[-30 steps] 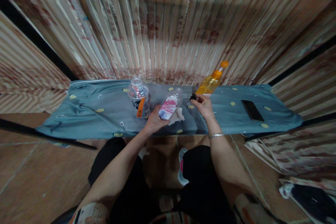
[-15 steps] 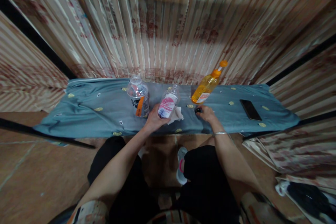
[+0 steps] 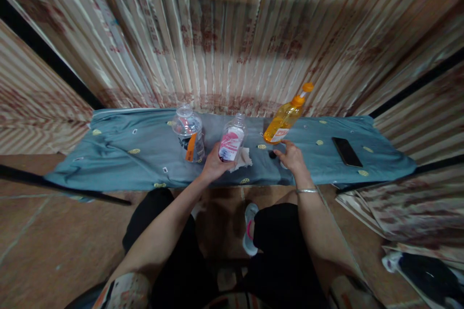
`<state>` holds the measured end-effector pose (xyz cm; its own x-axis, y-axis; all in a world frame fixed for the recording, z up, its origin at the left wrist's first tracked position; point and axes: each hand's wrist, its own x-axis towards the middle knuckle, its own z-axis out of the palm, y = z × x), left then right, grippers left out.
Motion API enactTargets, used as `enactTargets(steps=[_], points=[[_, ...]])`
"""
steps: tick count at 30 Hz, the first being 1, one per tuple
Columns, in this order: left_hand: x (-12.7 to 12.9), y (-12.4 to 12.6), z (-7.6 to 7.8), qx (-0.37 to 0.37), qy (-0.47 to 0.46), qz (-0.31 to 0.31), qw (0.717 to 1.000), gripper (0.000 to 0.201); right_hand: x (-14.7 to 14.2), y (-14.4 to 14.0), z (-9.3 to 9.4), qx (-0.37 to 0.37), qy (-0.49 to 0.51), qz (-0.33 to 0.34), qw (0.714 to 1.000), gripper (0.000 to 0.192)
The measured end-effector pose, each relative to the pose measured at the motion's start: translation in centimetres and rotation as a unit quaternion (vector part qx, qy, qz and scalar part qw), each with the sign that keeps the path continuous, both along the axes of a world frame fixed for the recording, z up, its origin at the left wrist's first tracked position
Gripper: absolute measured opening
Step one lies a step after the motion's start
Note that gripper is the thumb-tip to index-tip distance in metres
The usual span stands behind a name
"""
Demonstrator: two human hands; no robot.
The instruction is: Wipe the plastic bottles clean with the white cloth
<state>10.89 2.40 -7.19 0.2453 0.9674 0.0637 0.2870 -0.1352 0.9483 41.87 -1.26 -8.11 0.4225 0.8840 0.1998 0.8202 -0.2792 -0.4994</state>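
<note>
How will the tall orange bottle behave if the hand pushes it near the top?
The orange bottle looks tall and slim, so it may tip. It appears nearly full, so probably heavy. It stands on soft cloth, likely an unsteady base.

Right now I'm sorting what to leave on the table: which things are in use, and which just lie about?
In use:
left hand gripping the pink-labelled bottle
right hand beside the small black cap

Lying about:
orange bottle
clear bottle
crumpled tissue
phone

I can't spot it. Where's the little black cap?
In the head view, the black cap lies on the blue cloth, just left of the right hand, below the orange bottle.
</note>
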Motion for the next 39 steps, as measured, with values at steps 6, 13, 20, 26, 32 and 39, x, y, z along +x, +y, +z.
enactTargets(steps=[6, 13, 20, 26, 32, 39], points=[[1.2, 0.5, -0.6, 0.001, -0.018, 0.004, 1.000, 0.068, -5.5, 1.2, 1.4, 0.150, 0.257, 0.109, 0.948, 0.058], [2.7, 0.7, -1.2, 0.012, -0.018, -0.010, 1.000, 0.068, -12.5, 2.4, 0.6, 0.101, 0.432, 0.198, 0.874, 0.068], [2.7, 1.2, -2.2, 0.033, -0.011, -0.003, 0.999, 0.104, -12.9, 3.2, -0.7, 0.092, 0.451, 0.158, 0.874, 0.057], [-0.1, 1.2, -2.9, 0.066, 0.015, 0.044, 0.997, 0.093, -12.0, 3.5, -1.8, 0.094, 0.382, 0.129, 0.910, 0.055], [-2.6, 0.5, -4.0, 0.061, 0.060, 0.052, 0.995, 0.063, -12.1, 3.6, -2.6, 0.096, 0.291, 0.099, 0.947, 0.057], [-1.2, 1.0, -5.6, 0.054, 0.134, 0.020, 0.989, 0.021, -11.7, 3.8, -2.3, 0.121, 0.310, 0.081, 0.939, 0.059]])
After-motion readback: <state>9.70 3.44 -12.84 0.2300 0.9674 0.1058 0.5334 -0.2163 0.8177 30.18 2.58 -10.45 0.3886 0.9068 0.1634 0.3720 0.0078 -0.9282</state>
